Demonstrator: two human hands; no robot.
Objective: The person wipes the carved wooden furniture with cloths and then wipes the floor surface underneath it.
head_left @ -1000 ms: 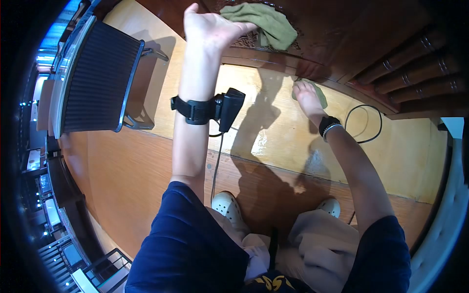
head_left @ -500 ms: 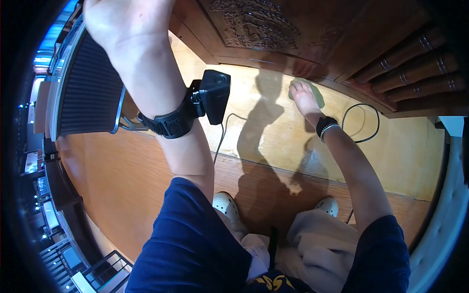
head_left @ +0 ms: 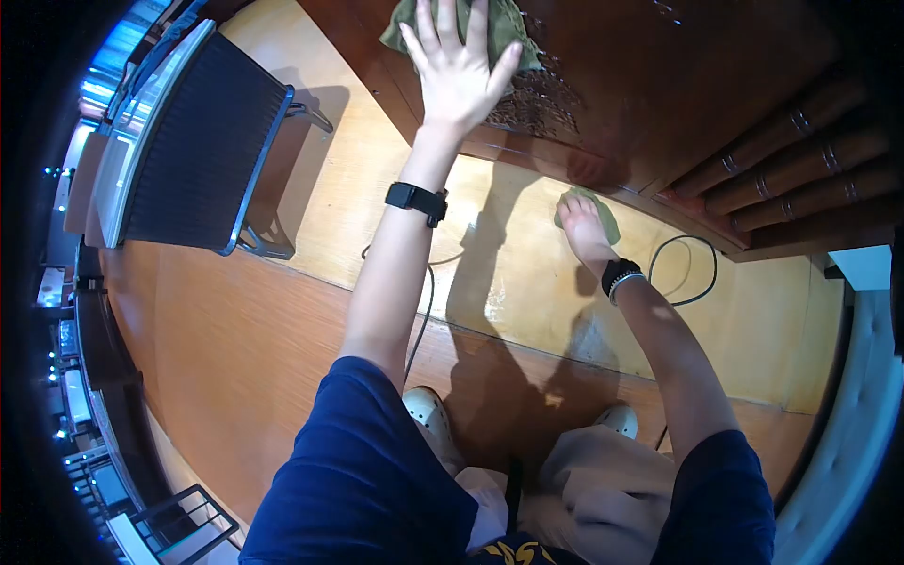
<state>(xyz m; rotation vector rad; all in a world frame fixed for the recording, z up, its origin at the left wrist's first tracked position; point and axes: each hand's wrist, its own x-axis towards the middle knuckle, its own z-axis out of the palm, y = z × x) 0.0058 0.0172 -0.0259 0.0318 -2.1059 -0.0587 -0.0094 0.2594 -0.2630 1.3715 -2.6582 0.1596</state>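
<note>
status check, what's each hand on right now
Left hand open, flat on green cloth against carved wooden panel. Right hand pressing second green cloth at panel's lower edge. Black cable looped nearby, touching neither cloth.

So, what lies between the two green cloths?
In the head view, only bare carved wooden panel between the upper cloth under the left hand and the lower cloth under the right hand.

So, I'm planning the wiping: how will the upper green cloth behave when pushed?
The cloth looks floppy: it bunches in folds around the left hand. Probably light, since a flat palm alone pins it. It may snag on the carving rather than slide.
</note>
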